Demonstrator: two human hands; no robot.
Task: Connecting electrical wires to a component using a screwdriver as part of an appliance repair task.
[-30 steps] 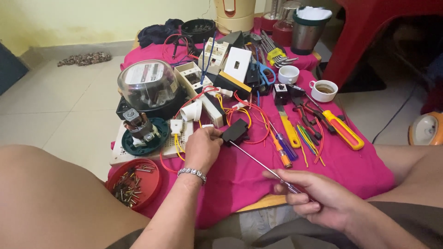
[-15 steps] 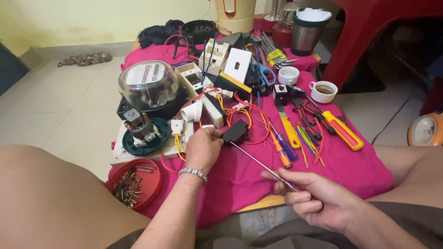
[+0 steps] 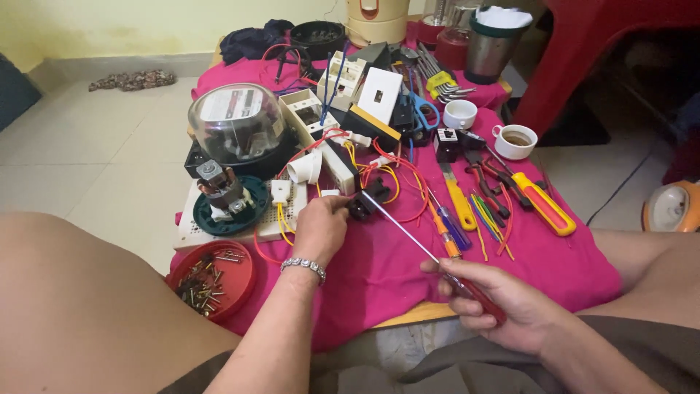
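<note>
My left hand pinches a small black electrical part with red and yellow wires, held on the pink cloth. My right hand grips the red handle of a long screwdriver, low and to the right. The thin metal shaft runs up and left, and its tip rests on the black part. A silver bracelet sits on my left wrist.
A glass-domed meter, a small motor on a green base, white sockets, several screwdrivers and pliers, two cups and a red lid of screws crowd the low table. My bare knees flank it.
Both hands stay nearly as they were; the screwdriver tip remains on the black part, with only slight shifts of the hands.
</note>
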